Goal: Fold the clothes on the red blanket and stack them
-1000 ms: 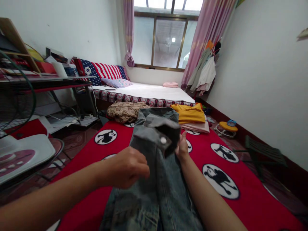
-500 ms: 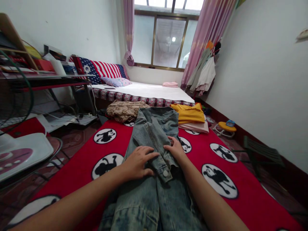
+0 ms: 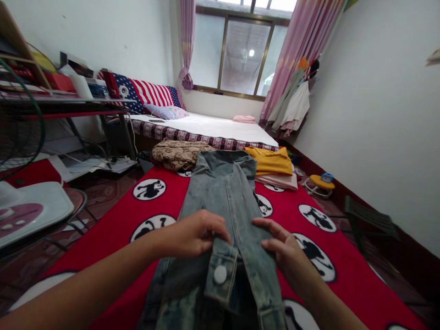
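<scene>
A faded blue denim jacket lies lengthwise on the red blanket, its collar at the far end. My left hand is closed around a sleeve near its cuff, which is lifted toward me and shows a white button. At the jacket's right edge is my right hand, fingers apart, with the fingertips touching or just beside a long strip of denim. The lower part of the denim runs out of view at the bottom.
Beyond the collar lie a brown patterned folded cloth and a yellow folded garment on a pale pink one. A desk and a plastic seat stand left. A folding stool is to the right, with a bed behind.
The sleeve that lay folded across the jacket's middle is now drawn down toward me. My left hand has closed on it. My right hand has moved right and nearer to me.
</scene>
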Action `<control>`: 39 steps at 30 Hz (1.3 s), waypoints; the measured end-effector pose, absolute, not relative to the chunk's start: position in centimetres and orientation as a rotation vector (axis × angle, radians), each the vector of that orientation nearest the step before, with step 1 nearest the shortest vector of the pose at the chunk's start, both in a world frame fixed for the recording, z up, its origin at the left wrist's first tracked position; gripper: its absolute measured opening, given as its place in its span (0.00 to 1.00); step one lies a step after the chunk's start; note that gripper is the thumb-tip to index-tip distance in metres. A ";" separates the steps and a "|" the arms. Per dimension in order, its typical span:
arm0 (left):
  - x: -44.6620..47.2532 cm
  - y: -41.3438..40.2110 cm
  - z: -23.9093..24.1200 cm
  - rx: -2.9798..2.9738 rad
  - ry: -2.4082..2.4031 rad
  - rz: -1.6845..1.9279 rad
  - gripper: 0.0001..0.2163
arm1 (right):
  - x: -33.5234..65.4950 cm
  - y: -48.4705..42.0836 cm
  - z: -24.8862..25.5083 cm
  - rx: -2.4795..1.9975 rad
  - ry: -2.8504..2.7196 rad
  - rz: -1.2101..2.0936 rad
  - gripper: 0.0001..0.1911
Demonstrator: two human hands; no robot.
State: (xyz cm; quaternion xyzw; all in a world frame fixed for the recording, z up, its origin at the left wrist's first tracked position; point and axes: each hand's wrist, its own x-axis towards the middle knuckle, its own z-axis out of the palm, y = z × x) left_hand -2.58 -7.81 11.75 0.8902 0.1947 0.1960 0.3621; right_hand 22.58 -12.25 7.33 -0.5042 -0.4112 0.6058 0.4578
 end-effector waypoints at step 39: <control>4.5 -0.8 1.6 2.812 0.680 0.549 0.19 | 23.1 22.4 5.0 -1.912 -1.746 0.205 0.27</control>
